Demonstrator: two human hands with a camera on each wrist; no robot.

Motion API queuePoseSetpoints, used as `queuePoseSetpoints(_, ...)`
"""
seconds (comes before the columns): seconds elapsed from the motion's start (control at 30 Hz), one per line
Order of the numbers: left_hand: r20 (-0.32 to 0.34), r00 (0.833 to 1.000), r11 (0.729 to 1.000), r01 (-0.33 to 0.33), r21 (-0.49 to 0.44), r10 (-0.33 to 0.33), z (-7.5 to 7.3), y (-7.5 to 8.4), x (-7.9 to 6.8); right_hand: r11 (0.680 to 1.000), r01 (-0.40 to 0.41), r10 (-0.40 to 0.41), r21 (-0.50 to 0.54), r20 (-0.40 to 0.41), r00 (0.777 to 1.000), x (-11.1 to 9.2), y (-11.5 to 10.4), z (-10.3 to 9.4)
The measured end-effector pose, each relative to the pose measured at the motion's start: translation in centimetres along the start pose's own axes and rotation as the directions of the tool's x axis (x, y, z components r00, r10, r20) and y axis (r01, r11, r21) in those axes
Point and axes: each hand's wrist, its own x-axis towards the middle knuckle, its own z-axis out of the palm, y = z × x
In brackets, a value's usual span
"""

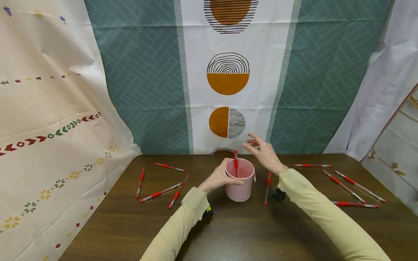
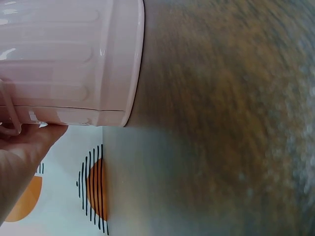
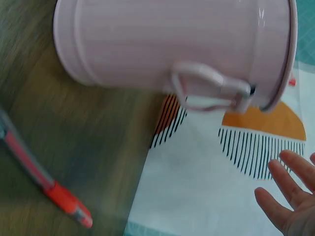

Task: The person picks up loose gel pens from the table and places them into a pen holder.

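A pink metal pail (image 1: 239, 191) with small side handles stands upright on the table. My left hand (image 1: 219, 178) holds it from the left, thumb along the near side of the rim and fingers round the far side. Inside the pail a red pen (image 1: 236, 161) leans upright, its capped end poking above the rim. To the right of the pail and above it, my right hand (image 1: 266, 155) is raised with fingers spread and nothing in it. Below that hand lies another red pen (image 1: 267, 189), seen also in the right wrist view near the pail's side handle (image 3: 206, 78).
On the brown table (image 1: 241, 232), several red pens lie to the left, among them one pen (image 1: 140, 183) near the left edge. Several more lie at the right, including a pen (image 1: 312, 165) towards the back. Patterned cloth (image 1: 156, 72) hangs behind the table.
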Motion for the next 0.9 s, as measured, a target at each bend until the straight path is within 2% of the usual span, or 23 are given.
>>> queuePoseSetpoints(0.2,-0.005,1.000,1.000,0.004,0.001,-0.004,0.1,-0.2,0.0,0.999,-0.023,0.022,-0.038,-0.006,1.000,-0.4,1.2,-1.4)
queuePoseSetpoints(0.5,-0.023,1.000,1.000,0.018,0.014,-0.018,0.3,-0.3,-0.1,0.987,-0.017,0.023,-0.161,0.034,0.999,-1.1,4.1,-3.8)
queuePoseSetpoints(0.77,-0.022,1.000,1.000,0.008,0.006,-0.008,0.2,-0.2,0.0,0.958,-0.030,0.054,-0.285,0.074,0.996,-1.8,7.4,-6.1)
queuePoseSetpoints(0.9,-0.024,1.000,1.000,0.015,0.011,-0.015,0.1,-0.1,0.0,0.928,-0.021,0.060,-0.371,0.094,0.994,-2.2,8.8,-6.9)
